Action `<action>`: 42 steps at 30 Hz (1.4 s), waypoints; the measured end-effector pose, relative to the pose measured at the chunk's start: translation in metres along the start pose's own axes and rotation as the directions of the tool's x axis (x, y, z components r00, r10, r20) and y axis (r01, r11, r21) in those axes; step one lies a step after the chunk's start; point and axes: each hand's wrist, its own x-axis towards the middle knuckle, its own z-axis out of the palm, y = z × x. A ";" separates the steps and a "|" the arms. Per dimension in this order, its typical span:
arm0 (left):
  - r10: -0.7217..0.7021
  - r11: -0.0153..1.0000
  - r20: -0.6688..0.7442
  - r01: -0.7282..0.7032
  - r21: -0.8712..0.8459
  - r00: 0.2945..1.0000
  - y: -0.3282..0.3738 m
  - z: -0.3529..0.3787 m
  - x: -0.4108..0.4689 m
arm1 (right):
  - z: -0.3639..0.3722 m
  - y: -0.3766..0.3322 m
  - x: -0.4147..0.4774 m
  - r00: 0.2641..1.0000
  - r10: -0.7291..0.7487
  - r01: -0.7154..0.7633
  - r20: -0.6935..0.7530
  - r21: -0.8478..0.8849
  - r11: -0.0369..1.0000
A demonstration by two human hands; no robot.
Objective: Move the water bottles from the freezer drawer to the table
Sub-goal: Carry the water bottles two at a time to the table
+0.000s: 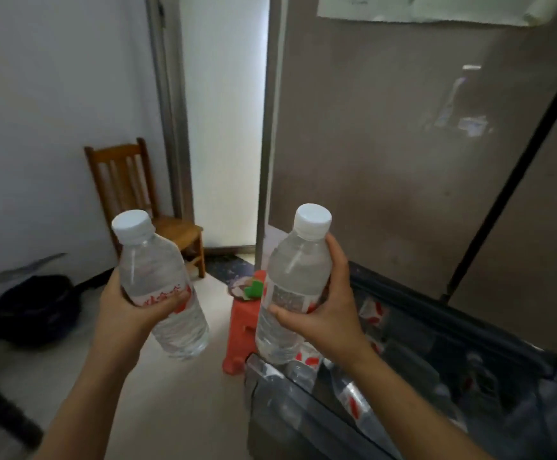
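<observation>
Floor (177, 393) beside drawer (413, 295) seems open; hands (128, 307) (332, 315) grip bottles (152, 263) (295, 260).

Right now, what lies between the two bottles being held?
Head view: no object between left bottle and right bottle; only a red stool on the floor beyond the gap.

Freezer drawer (272, 413) blocks right; red stool (241, 327) ahead; floor (177, 410) left free.

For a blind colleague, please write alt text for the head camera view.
The left hand grips one water bottle and the right hand grips another bottle, beside the open freezer drawer holding more bottles. A wooden chair and a red stool stand behind.
</observation>
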 end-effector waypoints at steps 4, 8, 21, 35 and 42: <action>-0.032 0.995 -0.191 0.049 0.086 0.981 -0.009 -0.047 -0.028 | 0.047 0.010 0.013 0.981 -0.005 -0.012 0.196 0.085 0.996; -0.092 0.978 -0.363 0.152 0.140 0.927 -0.029 -0.081 -0.062 | 0.089 0.019 0.008 0.936 0.010 -0.031 0.353 0.056 0.998; -0.267 0.884 -0.649 0.450 0.131 0.713 -0.065 -0.111 -0.236 | 0.119 0.060 -0.080 0.759 -0.013 0.100 0.651 -0.097 0.990; -0.154 0.853 -0.901 0.515 0.087 0.406 0.007 -0.157 -0.410 | 0.209 -0.018 -0.164 0.464 -0.255 0.243 0.848 0.154 0.958; -0.109 0.846 -0.976 0.534 0.008 0.186 0.037 -0.200 -0.522 | 0.267 -0.084 -0.230 0.314 -0.373 0.230 0.873 0.311 0.922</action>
